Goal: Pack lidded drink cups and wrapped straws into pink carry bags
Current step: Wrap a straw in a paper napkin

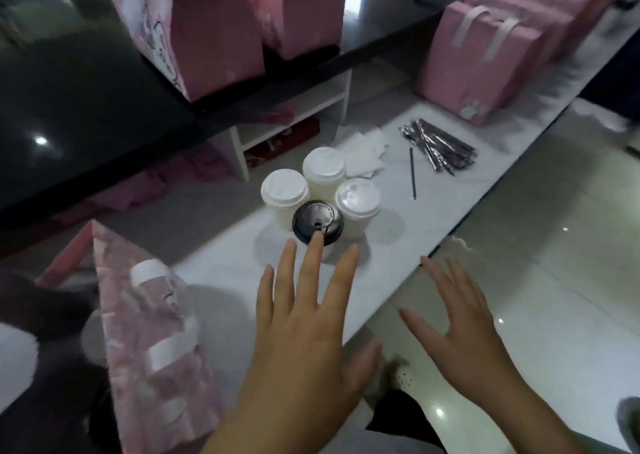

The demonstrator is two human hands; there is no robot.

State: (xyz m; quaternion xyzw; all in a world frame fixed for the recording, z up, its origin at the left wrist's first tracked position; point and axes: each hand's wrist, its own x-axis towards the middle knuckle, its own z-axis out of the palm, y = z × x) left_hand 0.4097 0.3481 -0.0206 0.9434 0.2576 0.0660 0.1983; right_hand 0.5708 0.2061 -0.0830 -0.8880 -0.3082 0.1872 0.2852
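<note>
Both flat — left hand, right hand, fingers splayed

Two bare hands, left hand, right hand, sleeveless forearms

Four cups crowd the white counter; bare counter separates them from the straws.

The light is dim and comes from above, with small glare spots on the glossy floor, soft blur and bent edges.
</note>
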